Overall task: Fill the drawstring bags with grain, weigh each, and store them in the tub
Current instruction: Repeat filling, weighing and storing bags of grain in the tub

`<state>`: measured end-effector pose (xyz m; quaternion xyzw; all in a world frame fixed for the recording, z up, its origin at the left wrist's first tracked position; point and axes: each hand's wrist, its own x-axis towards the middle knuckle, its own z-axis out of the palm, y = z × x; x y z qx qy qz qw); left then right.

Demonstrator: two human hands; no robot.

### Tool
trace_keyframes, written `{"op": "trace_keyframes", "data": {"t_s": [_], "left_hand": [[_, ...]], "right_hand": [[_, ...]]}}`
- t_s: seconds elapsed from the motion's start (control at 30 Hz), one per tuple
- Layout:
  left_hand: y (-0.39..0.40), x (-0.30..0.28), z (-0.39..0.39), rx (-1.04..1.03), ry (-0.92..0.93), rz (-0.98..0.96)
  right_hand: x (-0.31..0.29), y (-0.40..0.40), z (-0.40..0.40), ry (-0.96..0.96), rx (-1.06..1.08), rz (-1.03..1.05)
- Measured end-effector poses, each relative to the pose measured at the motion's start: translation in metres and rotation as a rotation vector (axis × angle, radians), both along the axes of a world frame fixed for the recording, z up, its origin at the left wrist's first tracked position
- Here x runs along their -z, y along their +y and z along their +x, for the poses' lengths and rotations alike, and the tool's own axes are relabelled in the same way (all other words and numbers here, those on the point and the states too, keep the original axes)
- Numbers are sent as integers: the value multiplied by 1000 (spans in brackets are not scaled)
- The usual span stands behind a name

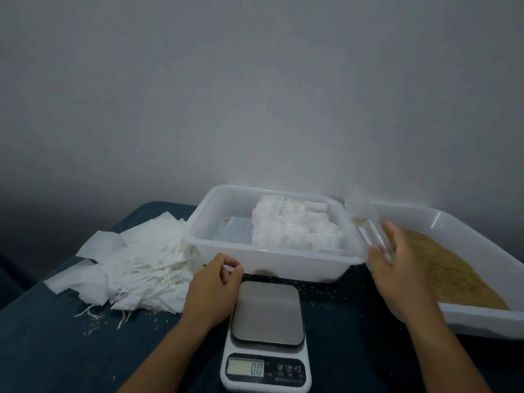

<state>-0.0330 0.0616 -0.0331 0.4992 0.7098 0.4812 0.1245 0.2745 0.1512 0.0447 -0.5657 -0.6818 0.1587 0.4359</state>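
Observation:
A pile of empty white drawstring bags [141, 262] lies on the left of the blue table. The clear tub [272, 265] behind the scale holds several filled white bags [297, 225] in its right half. The scale [268, 310] has a bare plate and reads 0.0. My left hand [212, 287] is curled at the tub's front wall and pinches a thin white sliver, seemingly a bag's edge or string. My right hand [397, 268] holds a clear plastic scoop [371, 234], blurred, over the left end of the white tray of brown grain [442, 268].
Loose grains and string ends are scattered on the blue tabletop [56, 350] around the scale and beside the pile. The grain tray's rim [482, 321] reaches the right edge of view. A plain wall stands right behind the tub and tray.

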Motion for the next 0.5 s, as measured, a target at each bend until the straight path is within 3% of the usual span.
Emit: {"op": "trace_keyframes", "data": {"t_s": [0.13, 0.23, 0.33, 0.5], "left_hand": [[7, 14, -21, -19, -53, -178], [14, 20, -25, 2, -25, -262], [15, 19, -24, 16, -36, -262], [14, 25, -19, 37, 15, -299]], "right_hand": [[-17, 46, 61, -79, 215, -20], [-19, 88, 119, -149, 349, -232], [-9, 114, 149, -308, 346, -416], [20, 120, 150, -680, 322, -486]]}}
